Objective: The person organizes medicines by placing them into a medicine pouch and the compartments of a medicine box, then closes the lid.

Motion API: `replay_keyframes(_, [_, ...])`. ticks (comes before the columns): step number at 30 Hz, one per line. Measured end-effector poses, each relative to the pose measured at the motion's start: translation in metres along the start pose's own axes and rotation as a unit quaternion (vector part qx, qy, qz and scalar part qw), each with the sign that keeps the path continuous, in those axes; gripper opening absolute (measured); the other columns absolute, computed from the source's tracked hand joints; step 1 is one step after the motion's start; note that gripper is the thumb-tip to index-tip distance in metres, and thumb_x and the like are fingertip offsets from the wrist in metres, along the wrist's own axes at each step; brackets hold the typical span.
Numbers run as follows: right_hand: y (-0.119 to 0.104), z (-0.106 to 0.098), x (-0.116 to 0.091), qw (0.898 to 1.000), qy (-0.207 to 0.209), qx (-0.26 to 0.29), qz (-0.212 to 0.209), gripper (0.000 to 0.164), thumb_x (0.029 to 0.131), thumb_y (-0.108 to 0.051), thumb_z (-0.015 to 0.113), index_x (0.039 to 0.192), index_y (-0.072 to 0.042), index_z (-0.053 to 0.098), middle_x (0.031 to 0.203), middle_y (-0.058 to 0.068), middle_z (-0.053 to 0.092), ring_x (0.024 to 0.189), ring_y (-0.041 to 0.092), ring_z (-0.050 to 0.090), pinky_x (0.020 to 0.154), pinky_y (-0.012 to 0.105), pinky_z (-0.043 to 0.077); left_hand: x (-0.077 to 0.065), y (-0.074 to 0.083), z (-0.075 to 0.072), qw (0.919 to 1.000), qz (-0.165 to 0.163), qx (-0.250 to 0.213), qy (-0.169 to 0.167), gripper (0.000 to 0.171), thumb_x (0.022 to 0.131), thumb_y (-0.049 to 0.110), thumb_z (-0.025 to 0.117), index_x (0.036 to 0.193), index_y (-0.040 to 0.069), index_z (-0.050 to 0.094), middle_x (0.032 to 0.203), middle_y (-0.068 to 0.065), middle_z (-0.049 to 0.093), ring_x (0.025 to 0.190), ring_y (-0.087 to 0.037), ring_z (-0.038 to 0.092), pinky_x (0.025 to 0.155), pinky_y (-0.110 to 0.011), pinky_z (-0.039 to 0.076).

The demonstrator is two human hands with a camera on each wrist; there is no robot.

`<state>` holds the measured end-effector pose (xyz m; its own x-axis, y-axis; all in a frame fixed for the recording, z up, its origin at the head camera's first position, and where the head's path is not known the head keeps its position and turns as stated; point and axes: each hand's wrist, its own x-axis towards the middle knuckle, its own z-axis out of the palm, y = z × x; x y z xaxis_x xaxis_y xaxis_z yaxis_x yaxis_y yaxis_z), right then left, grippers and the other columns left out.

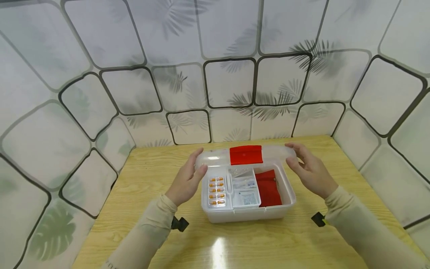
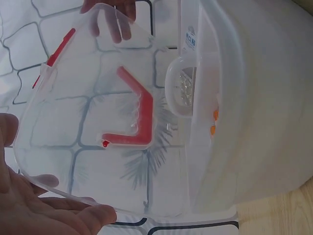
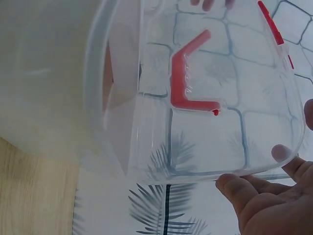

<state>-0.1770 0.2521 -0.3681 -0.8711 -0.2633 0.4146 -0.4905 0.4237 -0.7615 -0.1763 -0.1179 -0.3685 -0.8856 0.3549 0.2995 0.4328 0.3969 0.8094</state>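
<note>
A white plastic medicine box (image 1: 248,215) stands on the table with its clear lid (image 1: 212,158) tilted up at the back. The lid bears a red latch (image 1: 246,154) and a red handle (image 2: 146,117). My left hand (image 1: 185,183) holds the lid's left edge between thumb and fingers, while my right hand (image 1: 310,172) holds the right edge the same way. Inside, a blister pack of orange-and-white capsules (image 1: 217,190) lies at the left of a white tray (image 1: 230,203). Printed packets (image 1: 246,197) fill the tray's middle compartment. To their right sits a red cloth-like pouch (image 1: 268,189).
The box rests on a light wood-grain table (image 1: 151,168). A patterned fabric wall (image 1: 231,86) encloses the table at the back and both sides.
</note>
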Motion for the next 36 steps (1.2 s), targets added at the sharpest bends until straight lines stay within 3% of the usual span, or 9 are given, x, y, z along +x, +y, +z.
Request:
replay_keyframes(8, [0.015, 0.011, 0.0, 0.999, -0.002, 0.023, -0.03, 0.047, 0.094, 0.0, 0.059, 0.137, 0.002, 0.041, 0.135, 0.018, 0.049, 0.12, 0.0, 0.047, 0.091, 0.014, 0.043, -0.002, -0.012, 0.0, 0.9977, 0.027, 0.062, -0.004, 0.058, 0.103, 0.028, 0.044, 0.151, 0.005, 0.022, 0.153, -0.02, 0.027, 0.14, -0.031, 0.028, 0.112, -0.049, 0.024])
replay_keyframes(12, [0.022, 0.016, 0.002, 0.999, -0.013, 0.003, -0.037, 0.055, 0.091, 0.003, 0.062, 0.141, 0.005, 0.038, 0.14, 0.022, 0.044, 0.127, 0.021, 0.047, 0.091, 0.013, 0.042, -0.001, -0.023, 0.0, 0.9951, 0.031, 0.093, -0.012, 0.057, 0.102, 0.027, 0.046, 0.152, 0.011, 0.023, 0.156, -0.018, 0.021, 0.143, -0.031, 0.021, 0.113, -0.052, 0.02])
replay_keyframes(15, [0.03, 0.02, 0.002, 0.999, -0.023, -0.022, -0.04, 0.06, 0.089, 0.002, 0.065, 0.143, 0.004, 0.037, 0.144, 0.022, 0.041, 0.127, 0.037, 0.044, 0.092, 0.022, 0.044, 0.0, -0.032, 0.0, 0.9925, 0.037, 0.114, -0.023, 0.057, 0.102, 0.025, 0.047, 0.153, 0.016, 0.024, 0.157, -0.019, 0.018, 0.143, -0.031, 0.018, 0.112, -0.054, 0.019])
replay_keyframes(19, [0.041, 0.024, 0.002, 0.997, -0.038, -0.059, -0.033, 0.061, 0.09, -0.007, 0.067, 0.145, -0.005, 0.04, 0.15, 0.019, 0.035, 0.132, 0.039, 0.039, 0.091, 0.043, 0.045, 0.0, -0.041, 0.0, 0.9889, 0.049, 0.135, -0.037, 0.057, 0.101, 0.022, 0.049, 0.153, 0.017, 0.025, 0.157, -0.021, 0.014, 0.143, -0.033, 0.017, 0.111, -0.057, 0.021])
replay_keyframes(22, [0.047, 0.027, 0.001, 0.996, -0.045, -0.074, -0.027, 0.06, 0.091, -0.014, 0.067, 0.145, -0.008, 0.04, 0.152, 0.019, 0.031, 0.134, 0.041, 0.037, 0.091, 0.052, 0.043, 0.0, -0.047, 0.002, 0.9866, 0.054, 0.148, -0.044, 0.056, 0.101, 0.021, 0.05, 0.152, 0.02, 0.028, 0.158, -0.021, 0.012, 0.143, -0.034, 0.017, 0.109, -0.058, 0.023])
replay_keyframes(30, [0.058, 0.034, -0.004, 0.991, -0.035, -0.122, -0.05, 0.06, 0.09, -0.017, 0.068, 0.145, -0.012, 0.043, 0.153, 0.018, 0.031, 0.133, 0.043, 0.037, 0.089, 0.056, 0.046, -0.002, -0.059, 0.009, 0.9762, 0.083, 0.194, -0.05, 0.054, 0.1, 0.024, 0.051, 0.151, 0.024, 0.033, 0.158, -0.023, 0.004, 0.142, -0.039, 0.018, 0.106, -0.058, 0.03])
replay_keyframes(36, [0.061, 0.038, -0.009, 0.987, -0.031, -0.14, -0.069, 0.061, 0.088, -0.015, 0.071, 0.143, -0.011, 0.046, 0.152, 0.018, 0.032, 0.131, 0.042, 0.04, 0.089, 0.054, 0.046, -0.008, -0.062, 0.013, 0.9744, 0.085, 0.204, -0.04, 0.052, 0.1, 0.025, 0.052, 0.15, 0.026, 0.036, 0.157, -0.024, 0.007, 0.138, -0.043, 0.025, 0.102, -0.058, 0.035])
